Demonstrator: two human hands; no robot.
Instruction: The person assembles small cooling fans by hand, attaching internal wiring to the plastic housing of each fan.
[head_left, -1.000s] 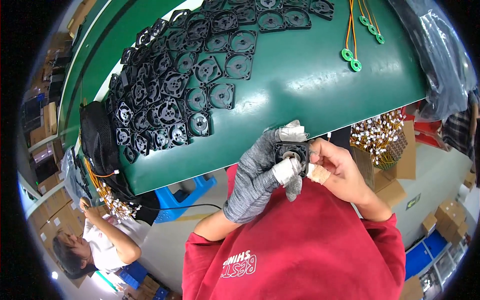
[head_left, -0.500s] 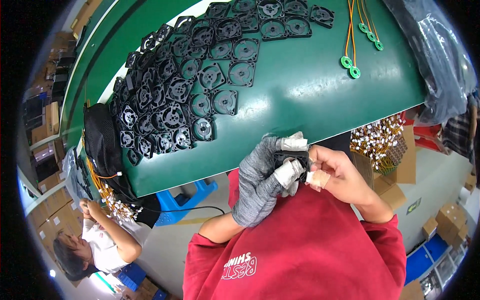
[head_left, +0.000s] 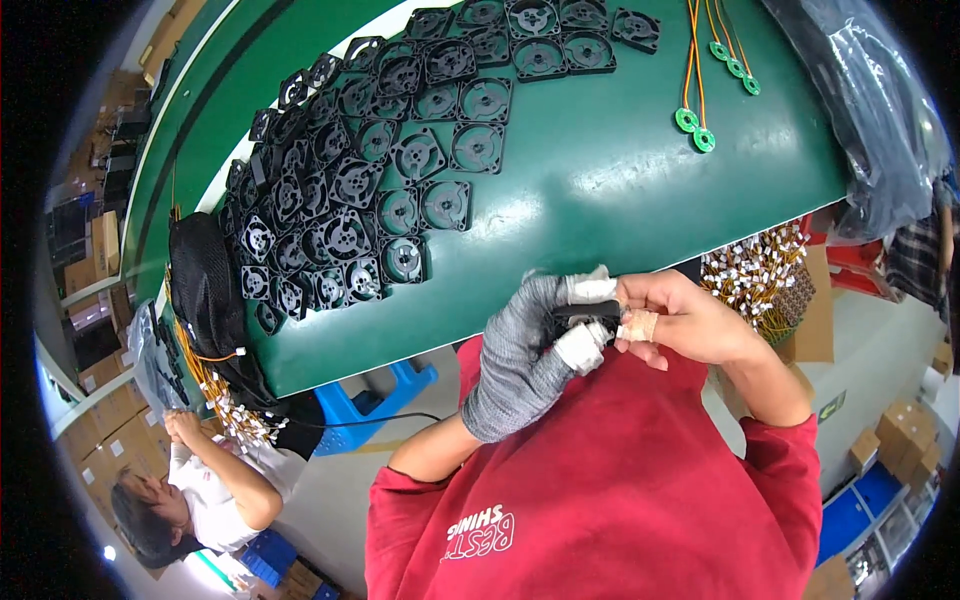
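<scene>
Black fan frame point(head_left: 588, 310), one, clasped in gloved left grip point(head_left: 520, 352); taped right grip point(head_left: 692, 318) at its edge, hold unclear; green worktop point(head_left: 620, 195) beyond.

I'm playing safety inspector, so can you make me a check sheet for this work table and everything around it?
Surface: green table, with shiny patches of light.
Job's things: black part between the hands; many black frames on the table, some overlapping.
Clutter: clear plastic at the right end; black mesh fabric at the left.
Hands: gloved left hand grips the black part; ungloved right hand at its right side, hold unclear.
Cables: orange wires with green rings; white connectors piled at the right.
Surroundings: co-worker, blue stool.
</scene>
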